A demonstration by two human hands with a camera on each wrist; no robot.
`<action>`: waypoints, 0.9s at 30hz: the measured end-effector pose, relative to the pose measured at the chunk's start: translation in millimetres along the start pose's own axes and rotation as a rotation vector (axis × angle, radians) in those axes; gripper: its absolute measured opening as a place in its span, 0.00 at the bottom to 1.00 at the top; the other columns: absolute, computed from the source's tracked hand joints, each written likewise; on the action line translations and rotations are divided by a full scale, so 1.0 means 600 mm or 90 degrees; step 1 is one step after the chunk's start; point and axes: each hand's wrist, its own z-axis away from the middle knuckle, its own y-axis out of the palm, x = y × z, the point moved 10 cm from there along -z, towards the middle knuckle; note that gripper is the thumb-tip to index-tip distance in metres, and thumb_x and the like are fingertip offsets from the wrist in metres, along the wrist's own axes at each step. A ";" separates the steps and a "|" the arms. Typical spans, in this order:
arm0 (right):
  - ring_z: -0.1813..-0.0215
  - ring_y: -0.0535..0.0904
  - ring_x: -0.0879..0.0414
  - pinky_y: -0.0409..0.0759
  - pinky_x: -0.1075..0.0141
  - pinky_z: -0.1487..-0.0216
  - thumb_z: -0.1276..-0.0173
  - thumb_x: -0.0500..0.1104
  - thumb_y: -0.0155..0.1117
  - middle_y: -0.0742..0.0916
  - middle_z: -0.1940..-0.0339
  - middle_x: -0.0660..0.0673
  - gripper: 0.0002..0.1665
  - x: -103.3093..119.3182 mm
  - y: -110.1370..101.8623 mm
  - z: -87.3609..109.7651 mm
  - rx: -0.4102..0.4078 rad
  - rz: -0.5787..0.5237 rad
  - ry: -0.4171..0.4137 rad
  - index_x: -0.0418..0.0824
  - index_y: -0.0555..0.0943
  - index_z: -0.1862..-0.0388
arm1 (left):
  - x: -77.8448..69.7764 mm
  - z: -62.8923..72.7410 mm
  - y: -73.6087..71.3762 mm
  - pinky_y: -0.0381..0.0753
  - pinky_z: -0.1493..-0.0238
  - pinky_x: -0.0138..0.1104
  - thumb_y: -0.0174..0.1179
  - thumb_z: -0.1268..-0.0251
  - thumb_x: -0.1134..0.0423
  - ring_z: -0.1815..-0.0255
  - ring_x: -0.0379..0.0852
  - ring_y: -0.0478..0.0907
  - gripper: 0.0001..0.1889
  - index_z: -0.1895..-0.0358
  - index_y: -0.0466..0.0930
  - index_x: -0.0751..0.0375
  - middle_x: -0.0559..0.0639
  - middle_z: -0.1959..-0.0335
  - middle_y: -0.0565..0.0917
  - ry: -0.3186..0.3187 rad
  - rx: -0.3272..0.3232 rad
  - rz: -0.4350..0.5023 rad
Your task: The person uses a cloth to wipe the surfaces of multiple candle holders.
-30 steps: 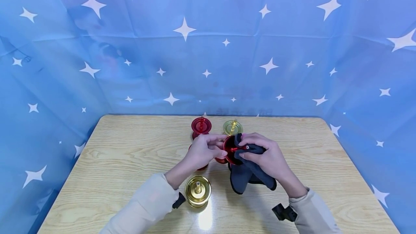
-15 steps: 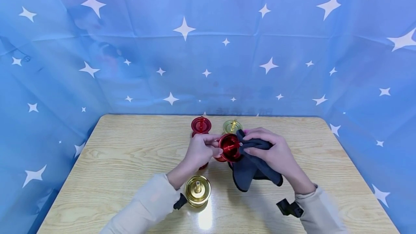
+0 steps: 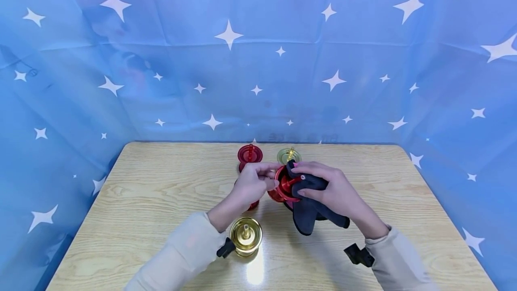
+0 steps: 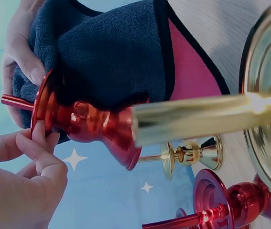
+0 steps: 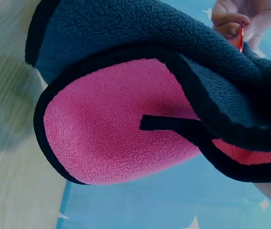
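My left hand [image 3: 249, 187] pinches the rim of a shiny red candlestick [image 4: 85, 121] between thumb and fingers. The candlestick is raised and tilted, its thin spike showing in the head view. My right hand [image 3: 335, 188] grips a dark grey fleece cloth [image 4: 109, 47] with black edging and a pink underside. The cloth lies against the candlestick's dish and body on the right side, and its loose part hangs down below the right hand. In the right wrist view the pink side [image 5: 111, 129] fills the middle, and most of the candlestick is hidden behind the cloth.
A gold candlestick [image 3: 246, 236] stands near the left forearm. At the back of the wooden table [image 3: 169, 165] are a red candlestick [image 3: 250, 154] and a gold one [image 3: 286, 158]. Another red candlestick [image 3: 253, 205] is mostly hidden behind the left hand. A blue starred curtain surrounds the table.
The right hand draws the cloth slightly right off the red dish, then brings it back left against it. The candlestick shifts and tilts a little in the left hand.
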 end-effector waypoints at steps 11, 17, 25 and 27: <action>0.44 0.73 0.55 0.71 0.70 0.45 0.51 0.30 0.71 0.82 0.51 0.48 0.20 -0.020 0.023 0.000 -0.003 -0.069 0.044 0.45 0.83 0.59 | -0.001 -0.001 0.009 0.69 0.77 0.26 0.58 0.51 0.81 0.78 0.39 0.69 0.19 0.53 0.81 0.67 0.49 0.75 0.75 0.014 -0.016 -0.031; 0.44 0.72 0.55 0.71 0.69 0.44 0.51 0.29 0.70 0.82 0.52 0.47 0.17 -0.029 0.027 0.000 0.001 -0.104 0.068 0.44 0.83 0.62 | -0.005 -0.003 0.006 0.68 0.80 0.26 0.58 0.53 0.80 0.79 0.38 0.70 0.19 0.55 0.82 0.66 0.51 0.76 0.77 0.033 -0.034 -0.094; 0.48 0.75 0.58 0.73 0.71 0.48 0.49 0.30 0.69 0.82 0.54 0.46 0.15 -0.023 0.017 -0.002 0.018 -0.146 0.062 0.45 0.82 0.62 | -0.010 -0.003 0.006 0.67 0.81 0.27 0.60 0.54 0.79 0.79 0.39 0.70 0.18 0.56 0.83 0.66 0.54 0.76 0.79 0.033 -0.040 -0.113; 0.48 0.75 0.58 0.73 0.72 0.48 0.48 0.30 0.69 0.82 0.53 0.46 0.16 -0.020 0.015 -0.003 0.026 -0.151 0.054 0.46 0.82 0.63 | -0.010 -0.003 0.007 0.66 0.81 0.27 0.60 0.53 0.80 0.79 0.39 0.69 0.18 0.56 0.83 0.66 0.53 0.77 0.79 0.033 -0.040 -0.111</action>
